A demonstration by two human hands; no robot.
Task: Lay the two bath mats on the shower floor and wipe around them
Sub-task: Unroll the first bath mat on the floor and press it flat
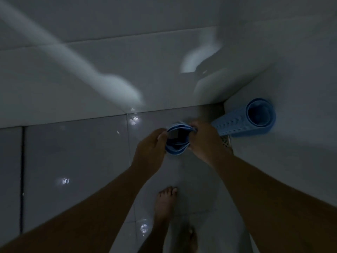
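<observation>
In the dim shower I hold a rolled blue bath mat point(177, 150) upright, seen end-on, above the tiled floor point(73, 152). My left hand point(151, 148) grips its left rim and my right hand point(204, 141) grips its right rim, squeezing the roll's opening flat. A second rolled blue mat point(242, 121), studded with small bumps, leans in the far right corner against the wall, apart from my hands.
A metal floor drain point(227, 141) lies in the corner beside the leaning mat, partly hidden by my right wrist. My bare foot point(165, 207) stands on the wet, glossy tiles below my hands. White tiled walls point(127, 61) close the space ahead and to the right.
</observation>
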